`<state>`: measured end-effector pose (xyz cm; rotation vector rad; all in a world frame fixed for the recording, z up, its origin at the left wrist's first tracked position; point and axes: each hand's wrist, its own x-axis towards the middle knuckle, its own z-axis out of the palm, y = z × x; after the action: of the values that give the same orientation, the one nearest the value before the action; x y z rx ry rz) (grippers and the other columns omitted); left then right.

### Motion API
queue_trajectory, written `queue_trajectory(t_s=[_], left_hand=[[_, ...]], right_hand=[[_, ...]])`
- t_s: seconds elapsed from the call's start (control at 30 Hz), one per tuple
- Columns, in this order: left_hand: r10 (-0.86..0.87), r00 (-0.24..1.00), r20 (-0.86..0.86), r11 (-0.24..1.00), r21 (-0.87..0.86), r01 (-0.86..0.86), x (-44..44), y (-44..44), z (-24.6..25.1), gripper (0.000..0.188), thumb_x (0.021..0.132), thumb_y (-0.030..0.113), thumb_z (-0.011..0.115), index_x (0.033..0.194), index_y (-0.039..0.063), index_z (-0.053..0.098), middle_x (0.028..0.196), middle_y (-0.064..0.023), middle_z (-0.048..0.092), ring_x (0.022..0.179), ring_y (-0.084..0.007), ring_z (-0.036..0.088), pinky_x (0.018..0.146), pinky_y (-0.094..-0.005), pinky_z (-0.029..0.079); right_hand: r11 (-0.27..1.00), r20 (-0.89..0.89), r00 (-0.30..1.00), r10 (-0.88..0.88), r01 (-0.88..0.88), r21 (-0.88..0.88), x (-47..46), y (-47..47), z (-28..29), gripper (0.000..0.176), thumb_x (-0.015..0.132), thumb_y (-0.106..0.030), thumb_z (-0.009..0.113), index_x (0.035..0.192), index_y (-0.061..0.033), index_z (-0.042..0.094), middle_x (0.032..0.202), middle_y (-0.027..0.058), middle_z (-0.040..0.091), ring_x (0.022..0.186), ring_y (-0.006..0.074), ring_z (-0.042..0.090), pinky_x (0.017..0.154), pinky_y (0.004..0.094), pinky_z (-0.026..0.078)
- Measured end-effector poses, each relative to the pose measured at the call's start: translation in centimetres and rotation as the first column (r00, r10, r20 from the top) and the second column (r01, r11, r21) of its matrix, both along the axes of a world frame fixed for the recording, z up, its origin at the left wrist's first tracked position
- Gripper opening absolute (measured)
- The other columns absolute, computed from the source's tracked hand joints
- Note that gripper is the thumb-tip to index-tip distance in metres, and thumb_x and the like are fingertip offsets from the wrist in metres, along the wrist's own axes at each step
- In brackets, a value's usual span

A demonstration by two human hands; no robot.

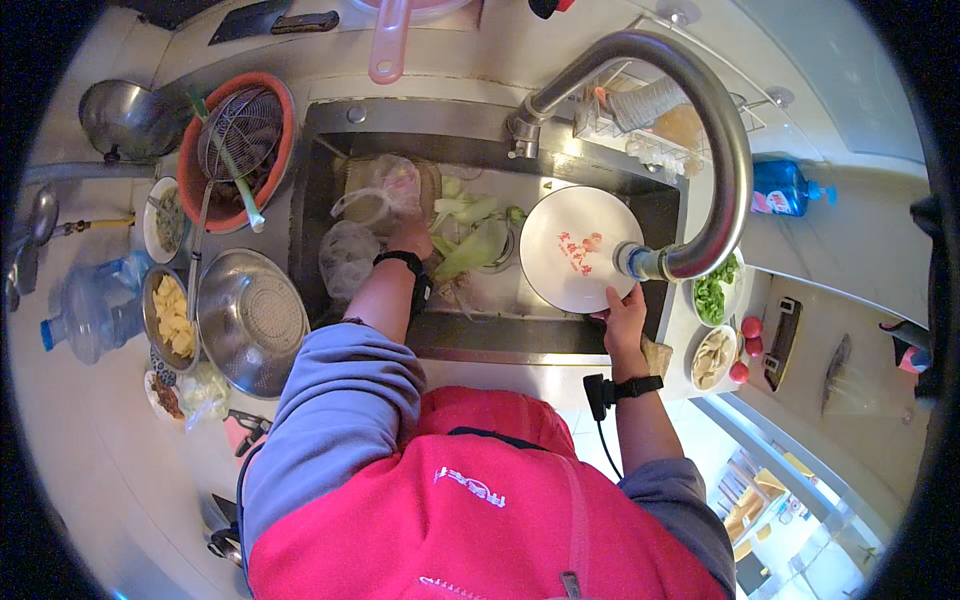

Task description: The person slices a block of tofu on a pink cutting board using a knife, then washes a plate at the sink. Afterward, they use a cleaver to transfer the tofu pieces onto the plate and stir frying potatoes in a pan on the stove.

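Note:
My right hand point(627, 322) grips the near rim of a round white plate point(562, 240) with red print, held over the right part of a steel sink point(480, 345) beneath the curved faucet point(724, 150). On the sink's left side, my left hand point(411, 237) touches a clear plastic bag point(394, 184) with something pinkish inside; its fingers are largely hidden, so its grip is unclear. Another clear bag point(349, 259) lies just to its left. Pale green vegetable leaves point(476, 244) lie between my hands in the sink.
Left of the sink are a red basin point(287, 142) with a wire skimmer point(240, 135), a steel colander point(251, 322) and a bowl of yellow pieces point(172, 315). To the right stand plates of chopped green vegetable point(712, 292) and pale slices point(714, 358), and a blue soap bottle point(780, 187).

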<state>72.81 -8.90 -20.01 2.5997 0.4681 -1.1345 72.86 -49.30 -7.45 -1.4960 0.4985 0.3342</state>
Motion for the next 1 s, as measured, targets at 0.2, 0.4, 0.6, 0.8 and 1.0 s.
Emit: queue_trajectory(t_s=[0.2, 0.4, 0.6, 0.8, 1.0], left_hand=[[-0.083, 0.993, 0.08, 0.997, 0.007, 0.083, -0.7, 2.1, -2.9, 0.038, 0.093, 0.02, 0.042, 0.124, -0.001, 0.052, 0.129, -0.0255, 0.05, 0.117, -0.0414, 0.05, 0.098, -0.0488, 0.043], [-0.097, 0.949, 0.299, 0.994, 0.072, 0.079, -0.5, 1.7, -1.1, 0.02, 0.084, 0.007, 0.056, 0.102, 0.001, 0.064, 0.108, -0.0189, 0.062, 0.095, -0.0359, 0.063, 0.077, -0.0474, 0.054], [-0.211, 0.962, 0.174, 0.938, -0.24, 0.249, 1.3, 1.1, 2.3, 0.021, 0.081, 0.023, 0.058, 0.086, 0.003, 0.066, 0.093, -0.0164, 0.067, 0.087, -0.0361, 0.064, 0.075, -0.0482, 0.049], [-0.19, 0.85, 0.491, 0.981, 0.071, 0.178, 3.6, 3.3, -0.9, 0.033, 0.076, 0.017, 0.068, 0.107, 0.007, 0.061, 0.111, -0.0146, 0.061, 0.107, -0.0348, 0.056, 0.091, -0.0443, 0.046], [-0.314, 0.901, 0.3, 0.944, 0.2, 0.263, 5.3, 6.2, -3.0, 0.057, 0.08, 0.01, 0.061, 0.135, 0.011, 0.045, 0.141, -0.0119, 0.041, 0.127, -0.0338, 0.041, 0.106, -0.0426, 0.037]], right_hand=[[0.999, -0.067, 0.997, -0.041, 0.039, -0.018, -1.2, 0.5, 0.6, 0.037, 0.09, 0.0, 0.052, 0.127, -0.0038, 0.047, 0.101, 0.0097, 0.065, 0.072, 0.018, 0.066, 0.049, 0.0285, 0.056], [1.0, -0.077, 0.997, -0.025, 0.025, 0.0, -1.6, 0.6, 0.6, 0.035, 0.091, -0.002, 0.05, 0.126, -0.0034, 0.048, 0.1, 0.0101, 0.065, 0.07, 0.0197, 0.067, 0.049, 0.0289, 0.056], [0.997, -0.092, 0.993, -0.077, 0.079, 0.017, -1.4, 0.8, 0.7, 0.034, 0.09, -0.002, 0.051, 0.125, -0.0028, 0.049, 0.098, 0.01, 0.066, 0.068, 0.0193, 0.067, 0.048, 0.0284, 0.056], [0.999, -0.093, 0.995, -0.042, 0.042, -0.003, -2.1, 0.3, -0.4, 0.035, 0.09, -0.002, 0.051, 0.125, -0.0027, 0.048, 0.096, 0.0106, 0.066, 0.066, 0.0189, 0.066, 0.047, 0.0283, 0.056], [0.996, -0.147, 0.985, -0.089, 0.083, -0.041, -2.8, -0.1, -0.4, 0.033, 0.087, 0.001, 0.053, 0.12, -0.0007, 0.051, 0.097, 0.0094, 0.065, 0.066, 0.0168, 0.065, 0.044, 0.0245, 0.052]])
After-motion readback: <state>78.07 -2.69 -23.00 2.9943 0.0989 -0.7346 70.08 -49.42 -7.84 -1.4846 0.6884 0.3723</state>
